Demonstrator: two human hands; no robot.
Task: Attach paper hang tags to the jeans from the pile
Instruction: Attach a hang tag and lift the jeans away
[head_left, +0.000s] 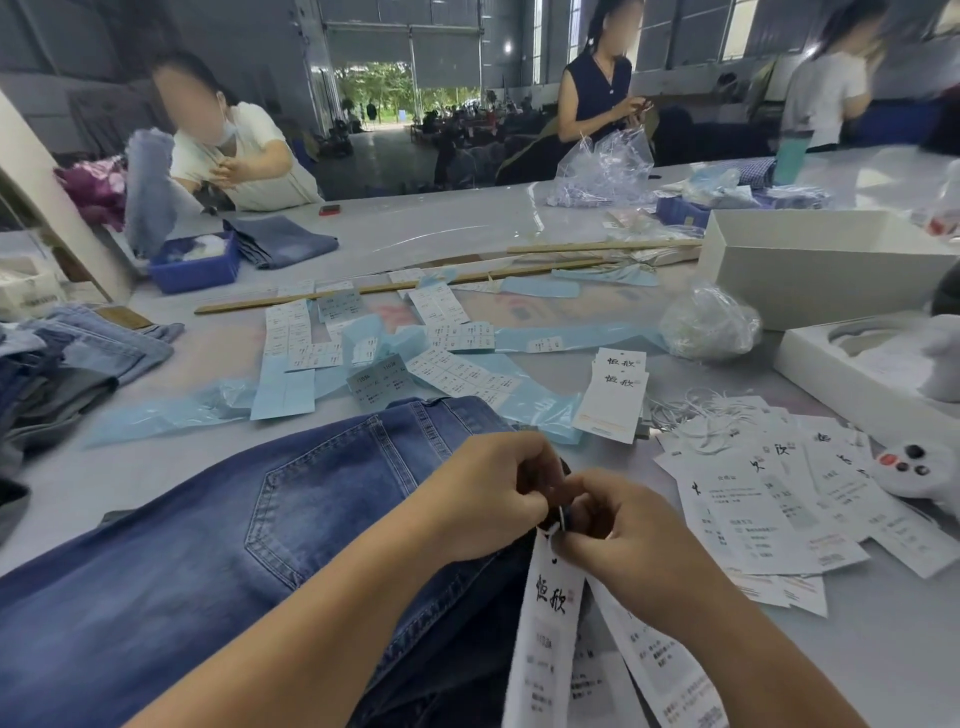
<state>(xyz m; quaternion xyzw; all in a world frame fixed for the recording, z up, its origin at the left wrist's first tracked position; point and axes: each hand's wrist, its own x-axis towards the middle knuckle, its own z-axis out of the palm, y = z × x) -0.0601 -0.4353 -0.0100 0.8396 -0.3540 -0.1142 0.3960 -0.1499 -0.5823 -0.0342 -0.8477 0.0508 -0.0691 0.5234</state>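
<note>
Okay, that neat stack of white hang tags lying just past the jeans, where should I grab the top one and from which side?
Take the stack of hang tags at its near, lower end, coming from the right. That end is blank and fanned slightly, so one card should peel off; string loops lie right beside it. Both the left hand and right hand are busy at the jeans.

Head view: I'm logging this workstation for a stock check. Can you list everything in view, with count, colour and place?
Jeans: one pair, blue, front centre, under the hands.
Hang tags: several, white, hanging below the hands.
Loose tags: many, white, right.
Sticker sheets: many, white on pale blue, centre.
Jeans pile: several, blue, left edge.
Bin: one, blue, back left.
Boxes: two, white, right.
Wooden sticks: at least two, tan, centre back.
People: three, far side.
Left hand: pinching at the tag string.
Right hand: pinching the tags' top.
</note>
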